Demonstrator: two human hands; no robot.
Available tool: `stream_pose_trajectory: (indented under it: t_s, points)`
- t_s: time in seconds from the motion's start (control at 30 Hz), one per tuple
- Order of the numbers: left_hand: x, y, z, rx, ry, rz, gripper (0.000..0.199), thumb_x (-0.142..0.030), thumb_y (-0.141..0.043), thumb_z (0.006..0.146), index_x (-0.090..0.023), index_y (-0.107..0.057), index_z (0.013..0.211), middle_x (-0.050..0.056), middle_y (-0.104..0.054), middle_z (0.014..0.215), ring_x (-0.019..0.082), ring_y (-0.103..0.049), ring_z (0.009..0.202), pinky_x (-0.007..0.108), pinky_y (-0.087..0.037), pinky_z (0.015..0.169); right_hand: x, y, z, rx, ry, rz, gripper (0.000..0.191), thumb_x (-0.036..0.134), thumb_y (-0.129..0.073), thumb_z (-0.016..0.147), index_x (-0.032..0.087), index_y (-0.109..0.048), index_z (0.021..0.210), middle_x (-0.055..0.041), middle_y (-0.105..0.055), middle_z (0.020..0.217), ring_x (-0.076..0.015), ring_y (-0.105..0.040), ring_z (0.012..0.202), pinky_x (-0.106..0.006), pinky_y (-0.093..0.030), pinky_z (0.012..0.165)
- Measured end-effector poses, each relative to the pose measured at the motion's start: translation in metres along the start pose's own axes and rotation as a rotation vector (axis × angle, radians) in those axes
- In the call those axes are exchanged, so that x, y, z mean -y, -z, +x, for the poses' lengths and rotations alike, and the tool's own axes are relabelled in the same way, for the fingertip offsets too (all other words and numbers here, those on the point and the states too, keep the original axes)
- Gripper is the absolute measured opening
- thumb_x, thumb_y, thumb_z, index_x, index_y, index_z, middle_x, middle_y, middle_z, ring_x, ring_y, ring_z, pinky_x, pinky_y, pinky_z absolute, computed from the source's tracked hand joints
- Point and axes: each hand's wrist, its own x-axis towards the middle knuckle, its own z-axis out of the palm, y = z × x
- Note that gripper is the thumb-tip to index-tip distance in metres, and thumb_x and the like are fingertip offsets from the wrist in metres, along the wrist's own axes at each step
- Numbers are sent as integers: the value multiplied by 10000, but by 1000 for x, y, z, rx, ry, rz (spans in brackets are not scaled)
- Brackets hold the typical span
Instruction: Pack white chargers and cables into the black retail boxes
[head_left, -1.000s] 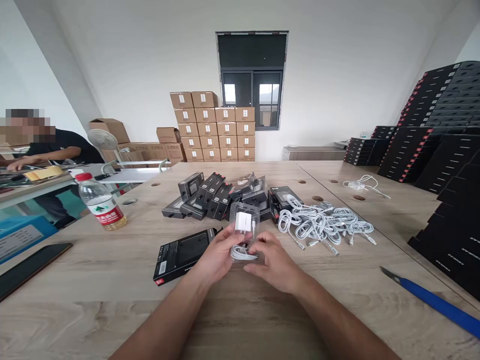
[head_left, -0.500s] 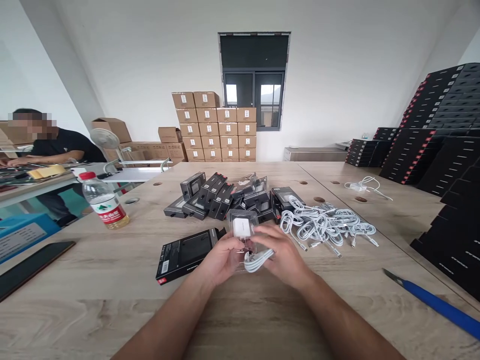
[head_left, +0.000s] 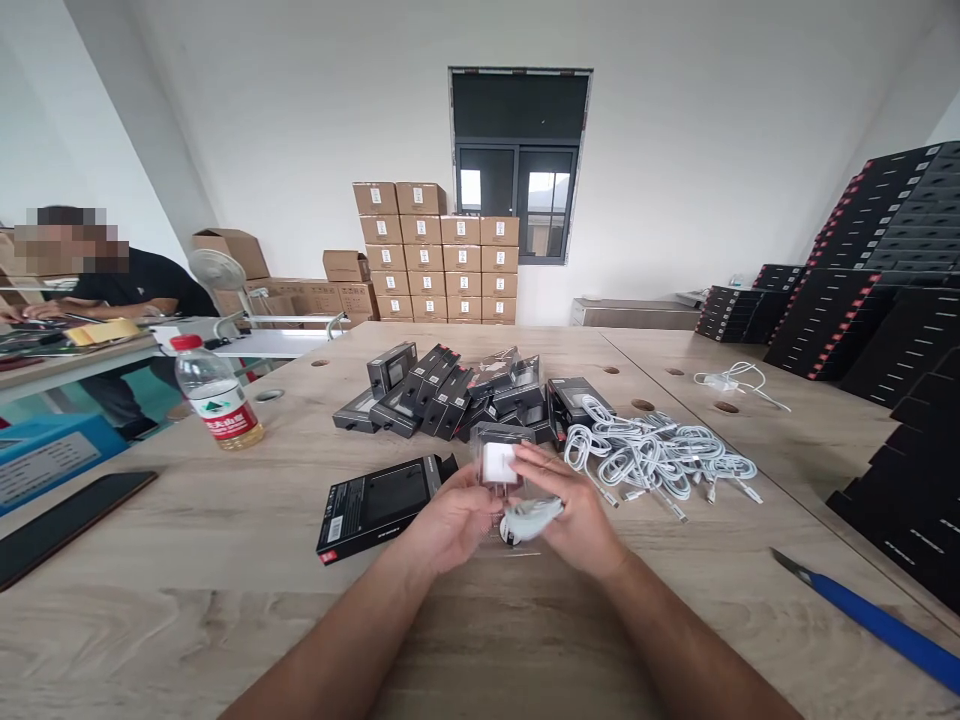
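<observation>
My left hand (head_left: 456, 515) is closed on the edge of a clear plastic tray (head_left: 486, 545), which holds a white charger plug (head_left: 498, 464) in its upper part. In my right hand (head_left: 574, 510) is a coiled white cable (head_left: 531, 518), held against the tray's lower part. The right fingertips reach across onto the charger. To the left lies a black retail box (head_left: 379, 508) with a window and a raised end flap. Beyond the hands are several packed black boxes (head_left: 427, 385) in a heap. A pile of coiled white cables (head_left: 660, 455) lies to the right.
A blue-handled knife (head_left: 870, 610) lies at right, near tall stacks of black boxes (head_left: 825, 320). A drink bottle (head_left: 221, 395), a phone (head_left: 71, 525) and a blue box (head_left: 56, 460) are at left. A co-worker (head_left: 127, 290) sits at another table. Cartons (head_left: 442, 255) stand behind.
The view has shifted slightly. My right fingers have moved onto the charger, and the coiled cable now sits closer over the tray's lower part.
</observation>
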Motion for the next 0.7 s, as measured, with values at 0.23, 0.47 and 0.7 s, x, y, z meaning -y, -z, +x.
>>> stream_pose_trajectory:
  t_s: [0.23, 0.47, 0.7]
  points:
    - [-3, -5, -8, 70, -76, -24, 527, -31, -692, 588, -176, -719, 1094, 70, -751, 1025, 221, -666, 964, 321, -479, 882, 10, -11, 7, -103, 42, 51, 381, 155, -601, 919, 276, -672, 1273, -74, -667, 1322, -252, -591, 1275, -483, -480, 1093]
    - [-5, -3, -2, -82, 18, 61, 385, -53, -695, 598, -150, -737, 968, 93, -736, 1004, 191, -637, 893, 256, -458, 692, -30, 42, 6, -375, -118, -122, 259, 205, -582, 882, 241, -742, 1083, -102, -704, 1240, -286, -628, 1203, -541, -451, 1083]
    - [-16, -4, -5, -111, -5, 252, 405, -207, -799, 644, -187, -742, 1045, 41, -730, 966, 155, -633, 837, 279, -484, 792, -33, 72, 12, -412, -557, -483, 471, 265, -599, 817, 209, -646, 1282, -151, -507, 1478, -396, -389, 1394, -664, -333, 1078]
